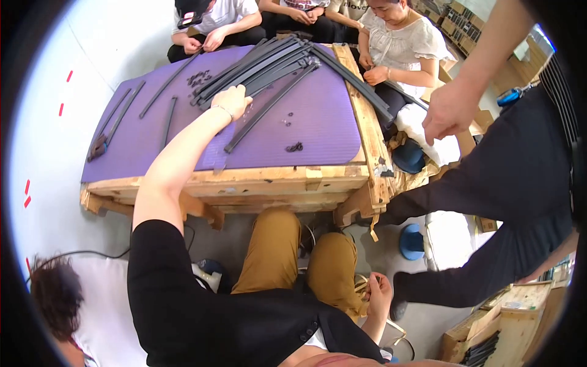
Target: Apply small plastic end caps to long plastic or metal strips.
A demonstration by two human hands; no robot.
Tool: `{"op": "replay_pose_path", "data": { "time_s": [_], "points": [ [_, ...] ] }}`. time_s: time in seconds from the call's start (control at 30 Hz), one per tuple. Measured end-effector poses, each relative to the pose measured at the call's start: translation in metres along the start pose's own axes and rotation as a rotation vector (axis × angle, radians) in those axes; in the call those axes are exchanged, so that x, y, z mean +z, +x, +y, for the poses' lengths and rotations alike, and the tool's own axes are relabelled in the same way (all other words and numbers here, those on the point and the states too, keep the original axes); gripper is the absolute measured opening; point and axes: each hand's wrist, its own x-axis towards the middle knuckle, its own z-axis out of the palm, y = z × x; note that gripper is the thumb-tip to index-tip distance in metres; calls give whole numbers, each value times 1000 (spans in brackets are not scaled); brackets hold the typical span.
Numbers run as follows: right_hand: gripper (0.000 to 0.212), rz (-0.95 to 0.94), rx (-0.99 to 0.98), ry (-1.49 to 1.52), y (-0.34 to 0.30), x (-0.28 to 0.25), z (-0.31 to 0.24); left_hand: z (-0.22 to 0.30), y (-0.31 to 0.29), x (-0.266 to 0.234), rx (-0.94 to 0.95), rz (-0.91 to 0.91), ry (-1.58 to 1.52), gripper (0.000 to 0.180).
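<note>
My left arm reaches across the table, and my left hand is at the near edge of a pile of long black strips. Its fingers are bent together, and what they may hold is hidden. Small clear bits lie just beside it. Close by, a single black strip lies slantwise on the purple mat. My right hand is low by my right thigh, its fingers pinched closed. Anything inside that pinch is too small to make out.
Small black parts sit near the mat's front. A dark-handled tool lies at the left beside thin strips. The wooden table frame edges the mat. Several people sit around; a standing person's hand hangs at the right, above a blue stool.
</note>
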Motion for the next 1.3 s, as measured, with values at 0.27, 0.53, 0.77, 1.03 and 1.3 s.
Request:
{"op": "replay_pose_path", "data": {
  "time_s": [0.27,0.53,0.77,1.03,1.3],
  "points": [
    [16,69,48,-38,5,10,-14,26,106,50,-34,39,-9,39],
    [14,59,105,-53,22,16,-8,59,113,84,-72,120,-26,46],
    [15,46,88,-9,31,19,-13,51,101,82,214,104,-78,49],
    [15,7,140,-45,40,24,-6,34,88,78,203,-233,-62,42],
    [14,5,123,-37,38,25,-10,24,104,70,82,-540,-391,19]
  ]
}}
